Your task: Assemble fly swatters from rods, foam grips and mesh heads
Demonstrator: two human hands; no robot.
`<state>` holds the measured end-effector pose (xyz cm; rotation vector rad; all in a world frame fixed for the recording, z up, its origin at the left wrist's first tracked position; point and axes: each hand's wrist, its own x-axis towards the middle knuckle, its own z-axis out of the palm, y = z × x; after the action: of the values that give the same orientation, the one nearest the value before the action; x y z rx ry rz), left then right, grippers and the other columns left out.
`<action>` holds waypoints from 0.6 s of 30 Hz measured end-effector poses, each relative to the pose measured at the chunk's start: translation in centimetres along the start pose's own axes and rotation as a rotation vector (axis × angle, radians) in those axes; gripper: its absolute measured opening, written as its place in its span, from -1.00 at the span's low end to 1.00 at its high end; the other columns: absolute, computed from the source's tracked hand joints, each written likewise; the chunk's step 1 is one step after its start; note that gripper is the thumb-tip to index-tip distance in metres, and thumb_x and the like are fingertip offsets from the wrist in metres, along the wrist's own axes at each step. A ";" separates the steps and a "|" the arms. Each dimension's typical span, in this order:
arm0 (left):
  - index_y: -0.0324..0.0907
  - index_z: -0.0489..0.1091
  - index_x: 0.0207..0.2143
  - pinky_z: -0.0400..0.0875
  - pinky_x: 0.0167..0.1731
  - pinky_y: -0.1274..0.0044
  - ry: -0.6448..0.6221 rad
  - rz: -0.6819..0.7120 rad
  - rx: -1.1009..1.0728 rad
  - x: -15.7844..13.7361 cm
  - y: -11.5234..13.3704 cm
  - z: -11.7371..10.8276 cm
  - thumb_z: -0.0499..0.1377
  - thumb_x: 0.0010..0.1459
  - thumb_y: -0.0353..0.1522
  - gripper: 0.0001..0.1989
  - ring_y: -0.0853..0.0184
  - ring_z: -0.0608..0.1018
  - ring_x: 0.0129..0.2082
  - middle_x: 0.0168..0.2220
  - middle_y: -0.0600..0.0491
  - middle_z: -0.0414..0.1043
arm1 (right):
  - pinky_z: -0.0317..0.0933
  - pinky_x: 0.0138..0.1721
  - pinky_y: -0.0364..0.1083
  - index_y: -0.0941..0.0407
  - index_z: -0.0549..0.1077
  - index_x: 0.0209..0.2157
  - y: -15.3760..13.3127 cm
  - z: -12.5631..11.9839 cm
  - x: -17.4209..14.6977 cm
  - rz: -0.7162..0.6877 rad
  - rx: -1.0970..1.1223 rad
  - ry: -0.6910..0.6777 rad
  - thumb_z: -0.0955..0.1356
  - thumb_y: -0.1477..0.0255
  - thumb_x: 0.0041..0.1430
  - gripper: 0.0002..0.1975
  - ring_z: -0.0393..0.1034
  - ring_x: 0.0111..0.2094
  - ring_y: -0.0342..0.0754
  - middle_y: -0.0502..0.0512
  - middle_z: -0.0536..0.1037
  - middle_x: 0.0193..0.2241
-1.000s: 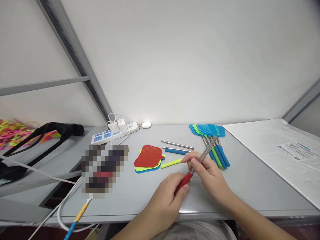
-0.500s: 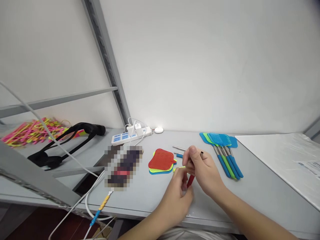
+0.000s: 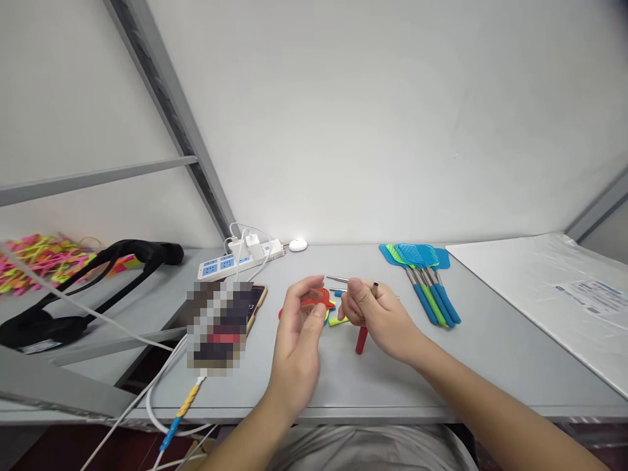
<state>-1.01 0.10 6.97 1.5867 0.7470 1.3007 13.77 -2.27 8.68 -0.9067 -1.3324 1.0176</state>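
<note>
My right hand (image 3: 387, 320) is closed around a fly swatter handle, its red grip (image 3: 362, 341) sticking out below and a short metal end showing above. Thumb and fingers apart, my left hand (image 3: 296, 356) holds nothing and is raised in front of a red perforated swatter head (image 3: 322, 297), covering much of it. Yellow and blue edges show under that head. Beyond my hands lie loose handles, one with a blue grip (image 3: 337, 294) and one with a yellow-green grip (image 3: 338, 321), partly hidden by my right hand.
Several whole fly swatters (image 3: 434, 297) lie in a bundle on the right, beside a large white plastic package (image 3: 520, 288). At the left are a phone (image 3: 245, 314) with a cable, a power strip (image 3: 223, 265), a black headset-like frame (image 3: 125, 252) and a metal shelf post (image 3: 171, 108).
My left hand has come away from the red grip, moved left and opened. The right hand still holds the handle. The camera view has shifted.
</note>
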 end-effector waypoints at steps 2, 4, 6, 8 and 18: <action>0.03 0.30 0.11 0.31 0.05 0.44 -0.083 0.044 0.058 0.5 0.9 0.6 0.01 0.36 -0.23 -0.69 0.27 0.36 0.09 0.14 0.04 0.29 | -0.03 -0.51 -0.14 0.06 0.05 -0.59 0.0 -0.1 0.1 0.024 -0.006 -0.004 0.20 0.14 0.35 -0.52 -0.10 -0.58 -0.20 -0.16 0.03 -0.65; 0.03 0.32 0.12 0.28 0.11 0.39 -0.181 0.074 0.078 1.1 1.5 1.5 0.00 0.36 -0.22 -0.67 0.23 0.33 0.15 0.17 0.03 0.28 | -0.10 -0.54 -0.15 0.07 0.05 -0.58 0.0 -0.2 0.1 0.056 -0.014 -0.001 0.21 0.16 0.34 -0.55 -0.11 -0.57 -0.20 -0.15 0.03 -0.63; 0.02 0.36 0.09 0.25 0.14 0.37 -0.236 0.093 0.064 1.8 1.9 2.3 0.02 0.35 -0.23 -0.69 0.21 0.33 0.17 0.15 0.03 0.33 | -0.10 -0.54 -0.16 0.08 0.11 -0.55 0.0 -0.1 0.2 0.074 -0.035 -0.001 0.22 0.20 0.32 -0.60 -0.10 -0.55 -0.20 -0.14 0.06 -0.60; -0.02 0.45 -0.03 0.28 0.11 0.40 -0.248 0.099 0.031 2.5 2.0 2.8 0.07 0.33 -0.25 -0.76 0.23 0.38 0.15 0.10 0.04 0.39 | -0.06 -0.52 -0.17 0.09 0.18 -0.52 0.0 0.0 0.2 0.063 -0.064 -0.015 0.21 0.25 0.32 -0.66 -0.07 -0.53 -0.19 -0.12 0.11 -0.57; -0.12 0.54 -0.31 0.44 -0.11 0.57 -0.367 0.119 -0.026 3.7 1.7 2.2 0.22 0.22 -0.36 -0.91 0.36 0.57 -0.12 -0.16 0.07 0.57 | 0.05 -0.50 -0.18 0.09 0.21 -0.49 0.9 -0.3 0.0 0.003 -0.053 -0.064 0.19 0.38 0.30 -0.75 0.05 -0.48 -0.18 -0.09 0.18 -0.51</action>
<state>1.90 2.08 10.00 1.8048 0.4114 1.0532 14.03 -1.94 7.85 -0.9225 -1.4175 1.0248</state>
